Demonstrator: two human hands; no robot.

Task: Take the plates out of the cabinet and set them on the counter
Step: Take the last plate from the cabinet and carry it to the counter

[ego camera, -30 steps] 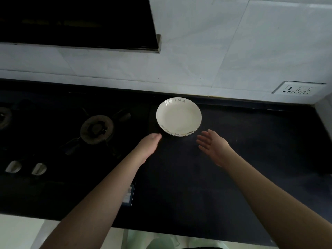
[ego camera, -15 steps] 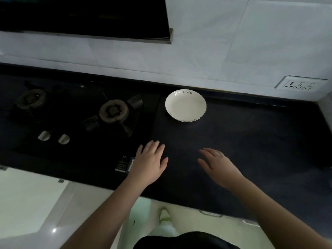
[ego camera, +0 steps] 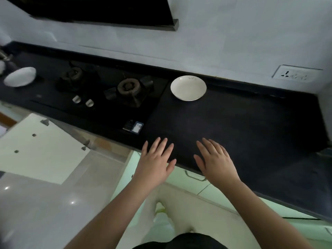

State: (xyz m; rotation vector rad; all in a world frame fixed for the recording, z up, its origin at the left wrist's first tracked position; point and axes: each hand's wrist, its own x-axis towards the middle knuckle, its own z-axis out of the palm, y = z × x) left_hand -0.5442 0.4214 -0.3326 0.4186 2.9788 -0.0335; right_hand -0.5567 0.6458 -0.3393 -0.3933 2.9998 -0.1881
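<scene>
A white plate [ego camera: 188, 88] lies flat on the black counter [ego camera: 242, 126], near the wall and just right of the stove. My left hand [ego camera: 155, 162] and my right hand [ego camera: 216, 161] hover over the counter's front edge, well short of the plate, fingers spread and straight, holding nothing. An open white cabinet door [ego camera: 39, 148] swings out below the counter at the left. The cabinet's inside is hidden.
A two-burner gas stove [ego camera: 111, 90] fills the counter left of the plate. Another white dish [ego camera: 19, 76] lies at the far left. A dark hood [ego camera: 100, 11] hangs above. A wall socket [ego camera: 297, 73] sits at the right. Pale green drawers [ego camera: 194, 177] run below.
Both hands have drawn back from the plate toward the counter's front edge. The view has pulled away, bringing the cabinet door and the far-left dish into sight.
</scene>
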